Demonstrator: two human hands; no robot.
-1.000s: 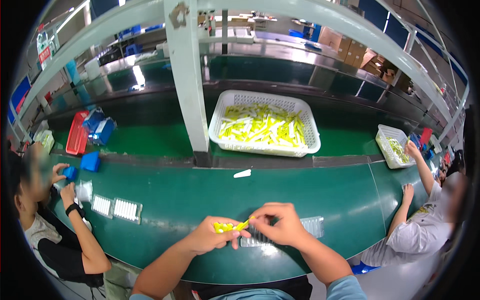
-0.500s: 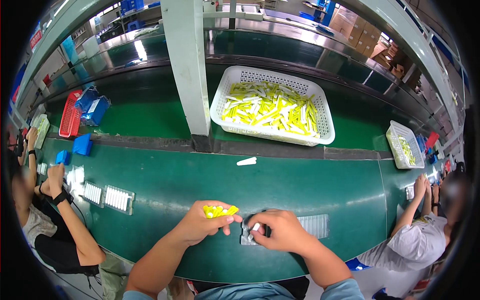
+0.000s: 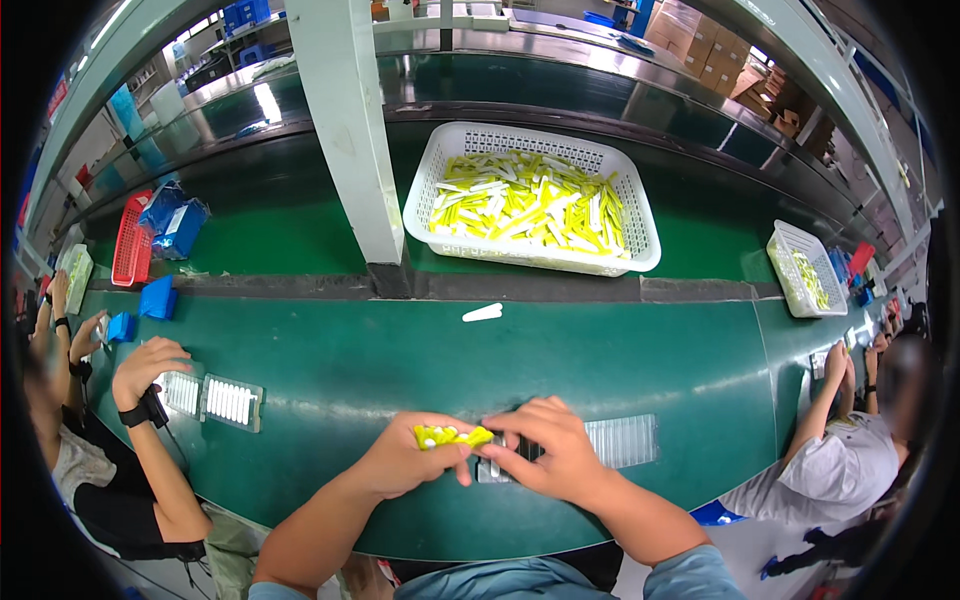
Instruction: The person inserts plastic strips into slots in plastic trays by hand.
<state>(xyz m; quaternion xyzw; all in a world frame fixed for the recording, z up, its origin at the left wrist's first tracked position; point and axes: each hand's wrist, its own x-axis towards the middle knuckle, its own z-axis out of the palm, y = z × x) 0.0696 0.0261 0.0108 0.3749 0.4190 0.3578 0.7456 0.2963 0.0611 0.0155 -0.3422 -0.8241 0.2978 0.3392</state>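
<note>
My left hand [image 3: 405, 455] is closed around a small bunch of yellow-and-white plastic sticks [image 3: 438, 436], which lie sideways across its fingers. Against the right end of that bunch, the thumb and forefinger of my right hand [image 3: 548, 447] pinch the tip of one stick. Below my right hand lies a clear plastic tray [image 3: 622, 441] with narrow slots. My right hand hides much of its left part, so I cannot tell what lies there. Farther off on the green table, a loose white piece [image 3: 483, 313] rests alone.
A white basket [image 3: 540, 262] heaped with similar sticks stands beyond a grey post [image 3: 345, 150]. At left, a co-worker's hand [image 3: 145, 370] is beside a filled clear tray [image 3: 233, 402]; a red basket [image 3: 132, 240] stands farther back. Another person [image 3: 820, 440] works at right, near a smaller white basket [image 3: 805, 270].
My right hand has moved from the tray up to the bunch in my left hand; the white piece it held no longer shows. The left co-worker's hand has reached over the trays there.
</note>
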